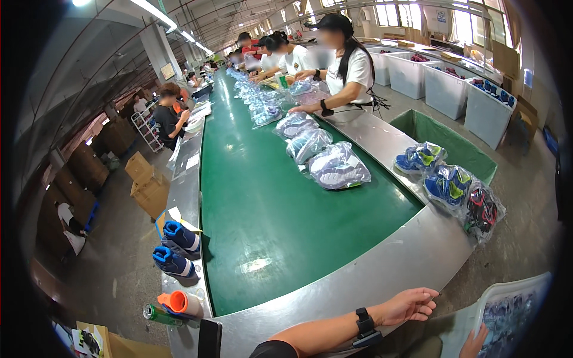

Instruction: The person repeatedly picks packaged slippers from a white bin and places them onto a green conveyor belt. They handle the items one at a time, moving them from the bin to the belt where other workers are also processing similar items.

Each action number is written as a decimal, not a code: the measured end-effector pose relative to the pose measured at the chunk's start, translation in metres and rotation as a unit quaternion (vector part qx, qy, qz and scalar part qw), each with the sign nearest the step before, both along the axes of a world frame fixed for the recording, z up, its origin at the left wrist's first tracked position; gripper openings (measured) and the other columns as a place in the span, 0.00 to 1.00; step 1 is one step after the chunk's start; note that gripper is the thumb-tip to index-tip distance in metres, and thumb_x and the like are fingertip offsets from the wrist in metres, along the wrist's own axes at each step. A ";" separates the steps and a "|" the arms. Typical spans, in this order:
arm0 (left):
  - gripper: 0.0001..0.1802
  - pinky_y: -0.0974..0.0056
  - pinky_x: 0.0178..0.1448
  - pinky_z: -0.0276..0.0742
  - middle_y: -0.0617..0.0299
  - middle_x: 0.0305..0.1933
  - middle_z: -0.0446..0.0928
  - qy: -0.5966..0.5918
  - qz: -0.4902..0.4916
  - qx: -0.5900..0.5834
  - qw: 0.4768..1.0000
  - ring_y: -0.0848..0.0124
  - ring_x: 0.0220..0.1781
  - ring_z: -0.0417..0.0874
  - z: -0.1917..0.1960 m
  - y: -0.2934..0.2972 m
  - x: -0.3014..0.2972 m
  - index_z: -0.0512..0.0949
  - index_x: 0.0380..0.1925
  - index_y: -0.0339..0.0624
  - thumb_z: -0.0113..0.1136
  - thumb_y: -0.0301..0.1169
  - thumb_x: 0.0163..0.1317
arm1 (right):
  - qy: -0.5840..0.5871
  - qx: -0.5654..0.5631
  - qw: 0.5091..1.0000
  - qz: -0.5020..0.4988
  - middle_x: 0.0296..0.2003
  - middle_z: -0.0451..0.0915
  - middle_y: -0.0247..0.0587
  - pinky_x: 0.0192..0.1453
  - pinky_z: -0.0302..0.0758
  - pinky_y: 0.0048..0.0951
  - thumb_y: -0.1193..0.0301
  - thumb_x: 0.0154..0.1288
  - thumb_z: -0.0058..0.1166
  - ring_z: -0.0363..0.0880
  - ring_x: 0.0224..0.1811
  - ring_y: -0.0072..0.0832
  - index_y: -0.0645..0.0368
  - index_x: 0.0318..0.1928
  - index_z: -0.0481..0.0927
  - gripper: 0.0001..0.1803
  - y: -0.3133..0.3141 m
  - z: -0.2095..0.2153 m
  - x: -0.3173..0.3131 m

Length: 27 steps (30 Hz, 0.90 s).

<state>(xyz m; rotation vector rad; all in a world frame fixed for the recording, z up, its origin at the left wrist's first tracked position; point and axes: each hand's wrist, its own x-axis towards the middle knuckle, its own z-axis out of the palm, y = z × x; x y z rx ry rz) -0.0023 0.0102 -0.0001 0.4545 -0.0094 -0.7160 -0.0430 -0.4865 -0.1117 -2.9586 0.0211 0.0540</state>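
While lying on the grey metal rim of the surface [382,262], low in the middle of the frame: left hand [412,305], fingers spread, grip wide, holding nothing.

Black wrist band [364,322] just behind that hand. Right hand [474,344] in the lower right corner, only partly seen, grip closed on the edge of a clear bag of shoes [513,310]. Long green belt [280,209] up the middle of the frame, with more bagged shoes [337,167] in a row on its right side. Three bags of blue shoes [447,182] on the metal at the right, well apart from both hands. Pair of bare blue shoes [176,247] at the left rim. Person in a white shirt [352,68] at the top, hands on the belt. White bins [447,89] at the upper right.
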 end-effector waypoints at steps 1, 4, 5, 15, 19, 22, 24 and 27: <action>0.19 0.65 0.61 0.87 0.64 0.55 0.84 0.009 0.000 0.010 1.000 0.76 0.53 0.87 0.001 0.000 0.000 0.72 0.71 0.45 0.51 0.38 0.87 | 0.000 -0.004 1.000 0.007 0.80 0.53 0.82 0.89 0.48 0.59 0.61 0.82 0.50 0.49 0.85 0.72 0.77 0.81 0.58 0.40 -0.002 -0.002 -0.001; 0.18 0.66 0.57 0.88 0.66 0.52 0.84 0.012 0.007 0.011 1.000 0.77 0.50 0.87 0.003 -0.001 -0.001 0.72 0.70 0.45 0.50 0.38 0.87 | -0.003 0.011 1.000 -0.001 0.80 0.53 0.82 0.89 0.47 0.58 0.61 0.81 0.50 0.48 0.85 0.72 0.76 0.81 0.57 0.40 -0.003 -0.004 -0.003; 0.19 0.66 0.57 0.88 0.66 0.52 0.84 0.012 0.007 0.014 1.000 0.77 0.50 0.87 0.005 -0.001 -0.001 0.72 0.70 0.45 0.50 0.37 0.87 | -0.002 0.018 1.000 0.000 0.80 0.53 0.82 0.89 0.47 0.58 0.61 0.81 0.50 0.48 0.85 0.72 0.76 0.81 0.57 0.40 -0.002 -0.002 -0.003; 0.20 0.66 0.58 0.88 0.65 0.53 0.84 0.018 0.004 0.018 1.000 0.76 0.52 0.88 0.006 0.001 -0.001 0.72 0.71 0.44 0.50 0.37 0.87 | -0.048 -0.001 0.999 0.011 0.78 0.60 0.77 0.85 0.56 0.55 0.63 0.81 0.52 0.57 0.82 0.66 0.70 0.81 0.61 0.37 0.013 0.012 -0.004; 0.22 0.64 0.61 0.88 0.62 0.56 0.84 0.007 0.006 0.008 1.000 0.73 0.54 0.88 0.003 0.002 -0.001 0.71 0.73 0.41 0.51 0.38 0.87 | -0.107 0.119 0.987 -0.025 0.64 0.71 0.56 0.76 0.65 0.47 0.67 0.81 0.49 0.70 0.70 0.55 0.64 0.73 0.68 0.26 0.020 0.004 0.002; 0.22 0.64 0.62 0.87 0.61 0.57 0.84 0.000 0.005 0.003 1.000 0.73 0.54 0.88 0.002 0.002 -0.001 0.71 0.73 0.41 0.50 0.38 0.87 | -0.119 0.144 0.982 -0.040 0.59 0.71 0.57 0.74 0.67 0.48 0.71 0.77 0.48 0.72 0.65 0.56 0.66 0.69 0.70 0.24 0.030 0.009 0.006; 0.22 0.63 0.62 0.87 0.61 0.57 0.83 -0.001 0.002 0.005 1.000 0.73 0.54 0.87 0.001 0.002 0.000 0.71 0.73 0.41 0.50 0.38 0.87 | -0.116 0.153 0.981 -0.036 0.58 0.72 0.58 0.72 0.68 0.49 0.70 0.76 0.50 0.73 0.64 0.58 0.67 0.68 0.70 0.24 0.036 0.017 0.006; 0.22 0.62 0.64 0.86 0.61 0.58 0.83 -0.002 0.001 0.009 1.000 0.73 0.55 0.87 0.000 0.003 0.000 0.71 0.74 0.41 0.49 0.38 0.87 | -0.125 0.152 0.980 -0.032 0.56 0.72 0.59 0.70 0.69 0.50 0.71 0.74 0.51 0.73 0.62 0.59 0.68 0.67 0.70 0.25 0.045 0.027 0.005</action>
